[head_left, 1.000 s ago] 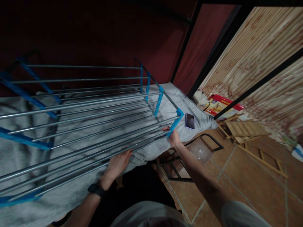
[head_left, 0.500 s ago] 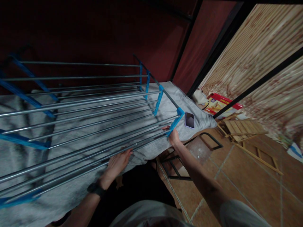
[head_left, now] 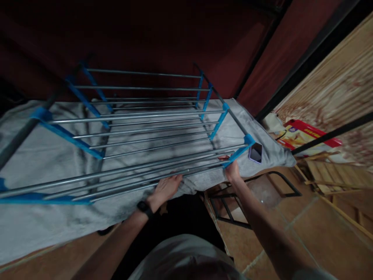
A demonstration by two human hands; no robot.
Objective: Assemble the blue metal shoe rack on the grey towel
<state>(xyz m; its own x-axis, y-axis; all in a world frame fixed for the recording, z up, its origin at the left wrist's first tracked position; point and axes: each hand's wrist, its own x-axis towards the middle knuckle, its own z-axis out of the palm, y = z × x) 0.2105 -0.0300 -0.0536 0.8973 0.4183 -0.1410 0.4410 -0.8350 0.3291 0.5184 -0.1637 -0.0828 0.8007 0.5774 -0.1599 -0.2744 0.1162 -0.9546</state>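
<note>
A metal rack (head_left: pixel 151 128) with grey bars and blue plastic brackets lies across a grey blanket (head_left: pixel 37 233) in front of me. My right hand (head_left: pixel 232 171) is closed around the blue bracket (head_left: pixel 237 155) at its near right corner, with fingers showing behind the bars. Farther left, my left hand (head_left: pixel 166 188) lies along the lowest front bars, its fingertips curled at them and partly hidden. A black band sits on my left wrist. Just right of the near corner, a phone (head_left: pixel 255 152) rests on the blanket.
Right of the blanket are a red and yellow box (head_left: pixel 309 134) and a folded wooden slatted piece (head_left: pixel 332 175). A black metal frame (head_left: pixel 230 212) stands on the tiled floor (head_left: pixel 262 249) below. Black posts and a dark red wall border the back.
My view has swung left, so the rack and phone sit farther right and more of the rack's left end shows. Both hands stay at about the same places on the rack.
</note>
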